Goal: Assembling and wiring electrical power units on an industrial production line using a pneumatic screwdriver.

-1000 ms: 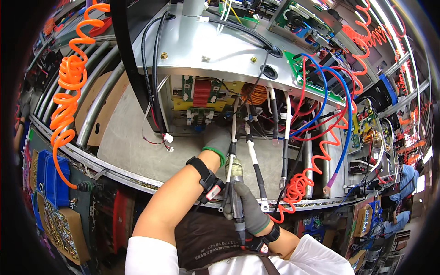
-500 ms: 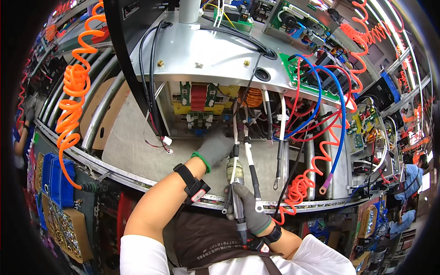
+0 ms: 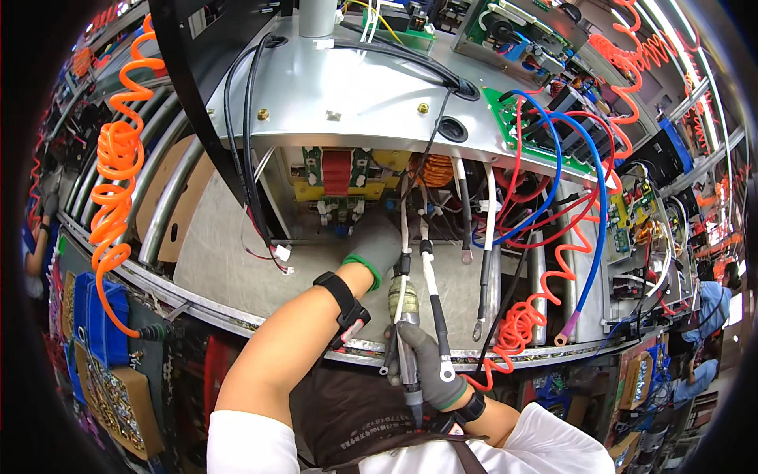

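Note:
My left hand [image 3: 374, 238], in a grey glove with a green cuff, reaches into the open front of the metal cabinet [image 3: 316, 87]; its fingers are hidden among cables and parts. In front of it, my right hand [image 3: 433, 365], also gloved, is closed around a straight grey power tool [image 3: 408, 371] with an olive collar, pointing towards the cabinet. A white cable with a black sleeve [image 3: 435, 308] hangs over the right hand, its ring lug [image 3: 448, 373] on the glove. Another cable runs along the tool to a second lug [image 3: 384, 370].
An orange coiled hose [image 3: 117, 205] hangs at left, another coil [image 3: 517, 328] lies at right. Thick blue cable [image 3: 604, 237] and red wires droop from a green circuit board [image 3: 505, 118]. Blue bins [image 3: 103, 316] and a carton of fasteners [image 3: 118, 407] stand lower left.
My left hand has moved slightly right and farther into the cabinet opening. The right hand keeps its hold on the tool, almost in place. The view has shifted slightly.

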Tool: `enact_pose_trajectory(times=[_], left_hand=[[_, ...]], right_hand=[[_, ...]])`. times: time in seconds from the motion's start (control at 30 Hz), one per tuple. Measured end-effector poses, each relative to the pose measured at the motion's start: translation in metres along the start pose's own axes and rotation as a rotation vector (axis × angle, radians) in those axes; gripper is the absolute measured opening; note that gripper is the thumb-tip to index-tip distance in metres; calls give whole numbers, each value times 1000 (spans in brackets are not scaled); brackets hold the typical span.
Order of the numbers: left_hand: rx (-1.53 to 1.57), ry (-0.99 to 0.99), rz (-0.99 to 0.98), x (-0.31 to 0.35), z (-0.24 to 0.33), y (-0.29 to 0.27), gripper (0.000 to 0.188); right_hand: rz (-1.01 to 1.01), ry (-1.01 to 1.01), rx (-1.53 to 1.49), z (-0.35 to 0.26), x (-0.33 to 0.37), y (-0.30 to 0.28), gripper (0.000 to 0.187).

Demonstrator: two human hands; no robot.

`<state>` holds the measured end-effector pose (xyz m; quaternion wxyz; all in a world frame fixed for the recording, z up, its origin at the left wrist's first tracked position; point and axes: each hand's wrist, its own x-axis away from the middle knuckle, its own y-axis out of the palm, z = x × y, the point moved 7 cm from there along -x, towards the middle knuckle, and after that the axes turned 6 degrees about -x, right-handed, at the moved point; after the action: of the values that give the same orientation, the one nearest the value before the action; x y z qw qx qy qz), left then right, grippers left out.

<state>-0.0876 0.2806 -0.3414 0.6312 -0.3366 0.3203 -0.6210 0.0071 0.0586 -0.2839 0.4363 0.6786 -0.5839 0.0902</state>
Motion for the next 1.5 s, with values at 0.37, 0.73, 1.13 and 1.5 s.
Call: enact_pose_trajectory(times=[0.37,0.73,1.13,1.5], left_hand=[[-104,9,-57,4,10,-10,55],[-102,61,-17,-4,4,-2,49],[-60,-82,-83,3,5,-17,53],[-117,-4,-53,2,7,-16,38]], right_hand=[[24,38,32,2,-1,3,37],[24,22,48,-2,-2,6,36],[56,17,75,0,-4,7,37],[25,-5,62,4,-7,6,39]])
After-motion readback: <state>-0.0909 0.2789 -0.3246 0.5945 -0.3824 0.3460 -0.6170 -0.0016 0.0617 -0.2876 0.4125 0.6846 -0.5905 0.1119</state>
